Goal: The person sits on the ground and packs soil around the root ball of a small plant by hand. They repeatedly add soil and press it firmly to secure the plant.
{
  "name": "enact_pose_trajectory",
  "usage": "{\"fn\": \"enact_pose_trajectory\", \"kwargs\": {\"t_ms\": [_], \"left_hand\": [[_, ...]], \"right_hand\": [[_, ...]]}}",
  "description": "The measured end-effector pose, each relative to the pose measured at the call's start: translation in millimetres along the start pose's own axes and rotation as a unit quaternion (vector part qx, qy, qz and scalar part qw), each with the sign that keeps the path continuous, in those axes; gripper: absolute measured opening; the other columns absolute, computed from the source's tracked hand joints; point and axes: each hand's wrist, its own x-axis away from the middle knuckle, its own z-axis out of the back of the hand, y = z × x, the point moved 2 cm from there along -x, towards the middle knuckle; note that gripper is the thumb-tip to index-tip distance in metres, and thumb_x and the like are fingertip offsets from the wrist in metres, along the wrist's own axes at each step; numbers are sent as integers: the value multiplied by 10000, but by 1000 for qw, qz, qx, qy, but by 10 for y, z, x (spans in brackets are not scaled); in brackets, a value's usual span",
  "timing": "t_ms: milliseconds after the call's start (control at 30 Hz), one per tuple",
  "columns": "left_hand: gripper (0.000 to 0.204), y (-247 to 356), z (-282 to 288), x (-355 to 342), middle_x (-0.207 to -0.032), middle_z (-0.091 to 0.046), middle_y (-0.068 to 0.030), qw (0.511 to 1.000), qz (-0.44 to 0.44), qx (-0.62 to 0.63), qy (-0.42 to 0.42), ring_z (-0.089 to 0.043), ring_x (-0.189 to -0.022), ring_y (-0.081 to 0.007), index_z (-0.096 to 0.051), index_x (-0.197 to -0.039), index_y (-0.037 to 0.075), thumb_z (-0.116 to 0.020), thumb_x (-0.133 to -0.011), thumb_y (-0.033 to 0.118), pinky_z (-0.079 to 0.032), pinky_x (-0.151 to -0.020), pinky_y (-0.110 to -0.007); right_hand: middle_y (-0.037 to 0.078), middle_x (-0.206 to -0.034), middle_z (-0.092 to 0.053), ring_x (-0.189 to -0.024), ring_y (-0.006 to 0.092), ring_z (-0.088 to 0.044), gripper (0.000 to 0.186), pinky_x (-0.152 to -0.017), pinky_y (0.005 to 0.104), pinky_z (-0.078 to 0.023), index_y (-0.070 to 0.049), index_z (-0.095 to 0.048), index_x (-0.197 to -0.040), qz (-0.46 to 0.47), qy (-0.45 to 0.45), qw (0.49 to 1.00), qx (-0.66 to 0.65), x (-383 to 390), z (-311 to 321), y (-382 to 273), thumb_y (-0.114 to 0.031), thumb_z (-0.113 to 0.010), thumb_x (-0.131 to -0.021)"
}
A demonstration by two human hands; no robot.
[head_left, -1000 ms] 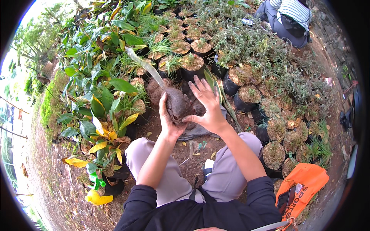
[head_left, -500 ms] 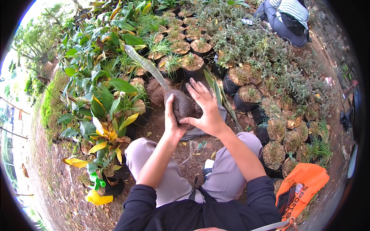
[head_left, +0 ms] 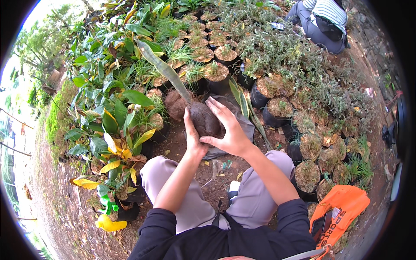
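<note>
Between my two hands is a dark brown, rounded root ball point(head_left: 203, 119) with one long snake plant leaf point(head_left: 164, 68) rising from it, tilted to the upper left. My left hand point(head_left: 193, 139) cups its left and near side, thumb upward. Against its right side lies my right hand point(head_left: 229, 135), fingers long and thumb set across the near face. Just beyond the ball sits a clump of brown coir fibre point(head_left: 175, 105). A black plastic sheet or bag point(head_left: 242, 125) lies flat beneath and to the right, with loose snake plant leaves point(head_left: 251, 110) beside it.
Leafy plants with yellowing leaves point(head_left: 115, 151) crowd the left. Rows of black potted bags point(head_left: 216, 76) stand ahead and right. A yellow and green spray bottle point(head_left: 110, 222) is at lower left; an orange bag point(head_left: 346, 203) holding a phone point(head_left: 321, 225) at lower right. Another person point(head_left: 318, 26) crouches far right.
The root ball has turned and now looks rounder, its leaf tilting a little further left. My right hand has shifted slightly left and down, closer against the ball.
</note>
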Motion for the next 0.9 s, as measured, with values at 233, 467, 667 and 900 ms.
{"fn": "enact_pose_trajectory", "kwargs": {"t_ms": [233, 467, 667, 900], "left_hand": [[589, -19, 5, -14, -1288, -553, -113, 996, -6, -88, 15, -565, -1161, -263, -467, -1337, 114, -469, -933, 542, -458, -1006, -439], [674, 38, -3, -30, -1302, -542, -113, 983, -51, -174, -18, -536, -1192, -249, -431, -1374, 90, -339, -948, 604, -415, -1032, -418], [750, 122, -75, 28, -1428, -419, -124, 979, -53, -198, 9, -428, -1296, -275, -339, -1437, 83, -320, -934, 640, -317, -1093, -450], [730, 18, -10, 14, -1333, -519, -130, 1000, -12, 22, 15, -528, -1193, -295, -455, -1349, 76, -414, -895, 647, -399, -1050, -463]], "right_hand": [[170, -1469, -373, -1346, 347, -360, 837, -1096, 490, -272, -74, -385, -1432, 16, -5, 997, 75, 24, 12, 4, -339, -766, -735], [222, -1402, -425, -1286, 348, -441, 815, -1070, 416, -351, 13, -352, -1417, 8, 37, 999, -34, -11, -6, -6, -258, -772, -773], [180, -1341, -489, -1254, 218, -473, 792, -1059, 349, -372, 18, -337, -1418, -135, 110, 925, -338, -12, -19, 99, -225, -774, -803], [168, -1423, -418, -1368, 299, -337, 838, -1115, 527, -175, -26, -305, -1449, -40, 42, 996, -68, 33, -86, -85, -373, -728, -815]]}}
